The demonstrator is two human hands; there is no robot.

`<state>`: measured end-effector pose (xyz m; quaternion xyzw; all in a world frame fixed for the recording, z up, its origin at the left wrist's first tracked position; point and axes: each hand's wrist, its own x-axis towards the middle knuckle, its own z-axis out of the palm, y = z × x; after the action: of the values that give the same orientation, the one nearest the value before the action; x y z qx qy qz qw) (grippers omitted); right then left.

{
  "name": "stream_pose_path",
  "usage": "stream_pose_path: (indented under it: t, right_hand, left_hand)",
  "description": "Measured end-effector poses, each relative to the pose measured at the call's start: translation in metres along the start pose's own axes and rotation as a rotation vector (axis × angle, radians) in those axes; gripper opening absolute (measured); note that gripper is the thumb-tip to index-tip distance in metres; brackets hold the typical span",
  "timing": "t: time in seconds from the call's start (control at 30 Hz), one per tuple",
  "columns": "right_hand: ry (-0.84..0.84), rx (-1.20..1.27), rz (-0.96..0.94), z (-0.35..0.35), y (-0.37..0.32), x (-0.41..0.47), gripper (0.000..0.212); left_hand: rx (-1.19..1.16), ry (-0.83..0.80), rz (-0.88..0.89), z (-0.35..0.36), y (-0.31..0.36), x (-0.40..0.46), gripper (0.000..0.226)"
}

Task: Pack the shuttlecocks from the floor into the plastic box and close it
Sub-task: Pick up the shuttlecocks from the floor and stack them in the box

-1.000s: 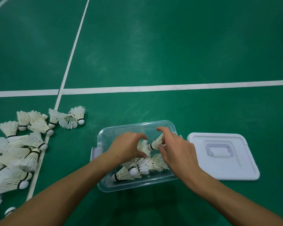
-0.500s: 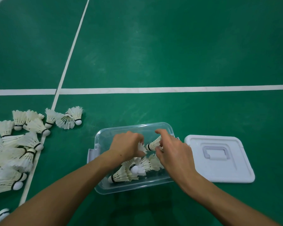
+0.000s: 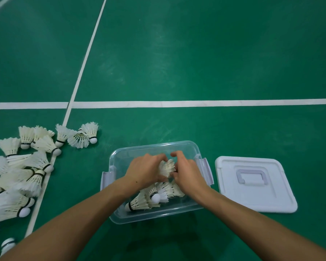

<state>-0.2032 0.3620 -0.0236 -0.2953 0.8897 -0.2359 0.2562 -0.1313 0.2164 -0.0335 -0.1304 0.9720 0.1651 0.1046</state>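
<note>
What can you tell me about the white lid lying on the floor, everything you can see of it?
The lid is a white, opaque, plastic-looking rounded rectangle with a raised rim and a recessed centre holding a pale lavender handle folded flat. It lies flat, top side up, on the green floor, just right of the clear plastic box and apart from it. Neither hand touches it, so the box is not yet closed.

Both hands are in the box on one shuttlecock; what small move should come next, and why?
Probably set the shuttlecock down among those lying in the plastic box and let go. The left hand and right hand both grip it inside the box, the floor pile still waits, and the lid lies off beside it.
</note>
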Motion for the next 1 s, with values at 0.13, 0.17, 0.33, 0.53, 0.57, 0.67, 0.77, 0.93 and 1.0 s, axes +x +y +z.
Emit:
stream_pose_path:
  t: [0.13,0.17,0.33,0.53,0.57,0.67,0.77,0.93,1.0]
  right_hand:
    - [-0.054,-0.060,0.024,0.000,-0.001,0.006,0.063]
    - [-0.068,-0.081,0.025,-0.001,-0.001,0.007,0.062]
    - [-0.115,-0.243,0.009,-0.017,-0.013,-0.003,0.063]
    - [-0.291,0.524,-0.159,-0.050,-0.019,-0.024,0.053]
    - [-0.291,0.594,-0.167,-0.052,-0.019,-0.026,0.048]
    - [-0.205,0.580,-0.205,-0.053,-0.015,-0.032,0.037]
    - [-0.082,0.493,-0.175,-0.058,-0.003,-0.035,0.026]
    - [0.241,-0.001,-0.090,-0.068,0.011,-0.046,0.020]
    - [0.292,-0.173,-0.083,-0.066,0.007,-0.050,0.018]
  left_hand:
    - [0.042,0.067,0.062,-0.001,0.000,-0.011,0.073]
    - [0.035,0.091,0.079,-0.003,-0.001,-0.014,0.073]
    - [-0.243,0.168,0.210,-0.030,-0.007,-0.029,0.070]
    - [-0.753,0.269,0.311,-0.060,-0.003,-0.018,0.056]
    - [-0.798,0.285,0.323,-0.062,0.000,-0.016,0.055]
    - [-0.730,0.387,0.368,-0.061,0.007,-0.009,0.042]
    - [-0.616,0.560,0.343,-0.054,0.011,-0.009,0.023]
    - [-0.518,0.389,0.116,-0.021,0.005,-0.023,0.009]
    - [-0.410,0.272,0.076,-0.004,0.005,-0.023,0.023]
